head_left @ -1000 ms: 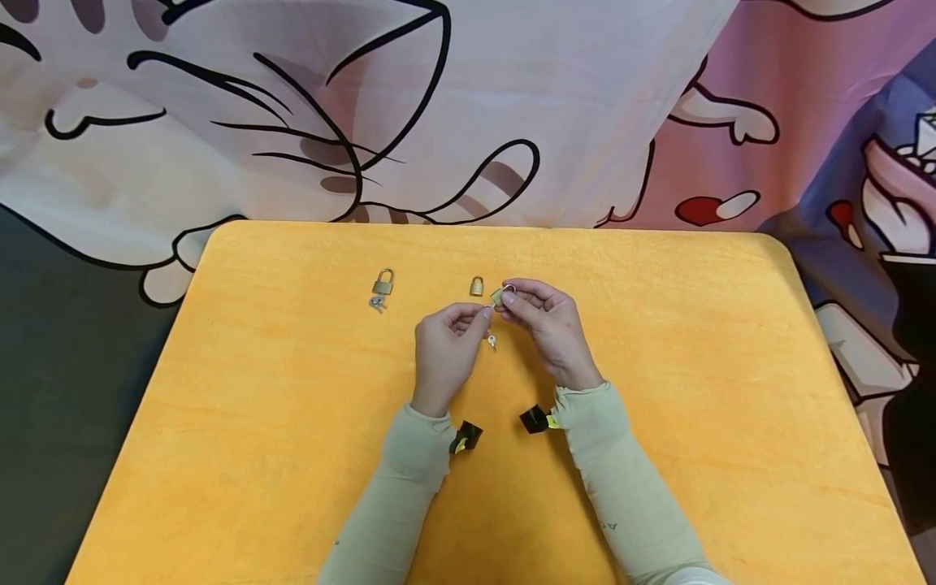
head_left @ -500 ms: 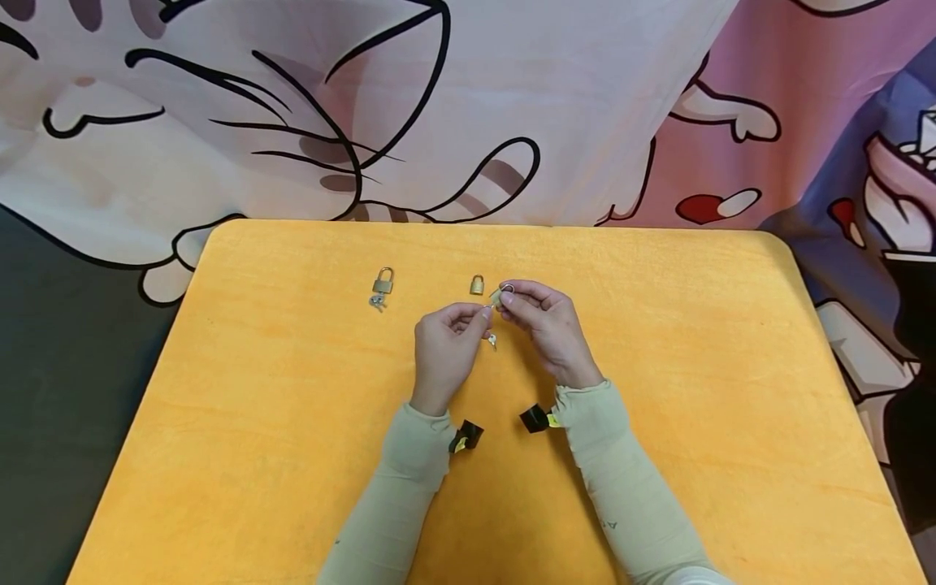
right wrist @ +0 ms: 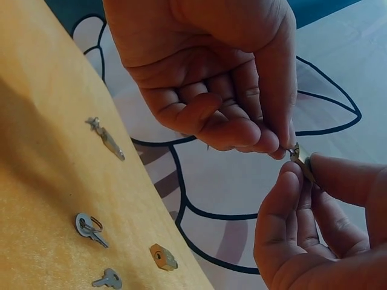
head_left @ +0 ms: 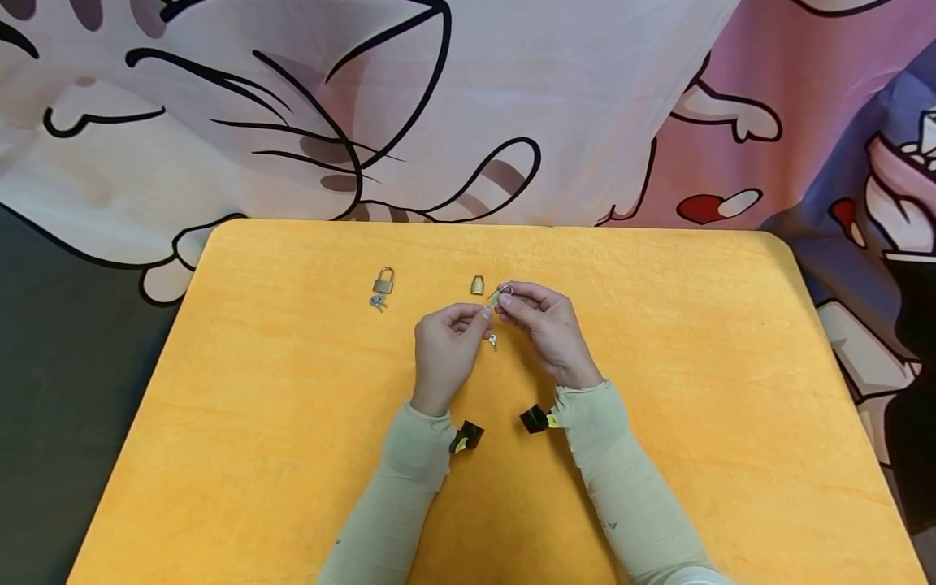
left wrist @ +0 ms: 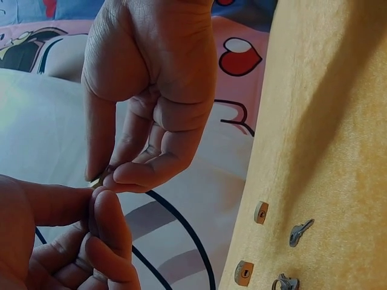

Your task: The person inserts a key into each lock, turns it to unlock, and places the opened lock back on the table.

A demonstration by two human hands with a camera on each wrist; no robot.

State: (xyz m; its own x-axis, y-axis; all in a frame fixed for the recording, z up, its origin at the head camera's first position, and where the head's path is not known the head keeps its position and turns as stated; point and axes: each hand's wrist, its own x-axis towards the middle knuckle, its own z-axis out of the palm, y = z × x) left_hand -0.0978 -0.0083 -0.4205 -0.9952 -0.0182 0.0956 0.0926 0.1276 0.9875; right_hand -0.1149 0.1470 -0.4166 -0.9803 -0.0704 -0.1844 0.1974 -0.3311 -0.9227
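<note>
- Head view: I hold a small brass-coloured metal padlock (head_left: 495, 299) between the thumb and fingers of my right hand (head_left: 550, 329), raised in front of me over the yellow table (head_left: 702, 390).
- My left hand (head_left: 448, 349) meets it from the other side, thumb and fingertip pinching a small metal piece (right wrist: 294, 149) against the padlock; my fingers cover most of the piece, so I cannot tell its shape.
- Just beside my left fingertips in this view, a small silver metal key (head_left: 493, 343) lies on the table.
- Beyond my hands stands out a second brass-coloured padlock (head_left: 478, 285) with a rounded top, lying near the held one.
- Farther to my left lies a larger padlock with a tall metal shackle (head_left: 383, 286), silver keys (head_left: 377, 301) right next to its body.
- Pale green fabric sleeves (head_left: 391, 487) cover my forearms, a black block (head_left: 535, 418) at my right cuff.
- Behind the table hangs a cartoon-printed cloth (head_left: 585, 97).
</note>
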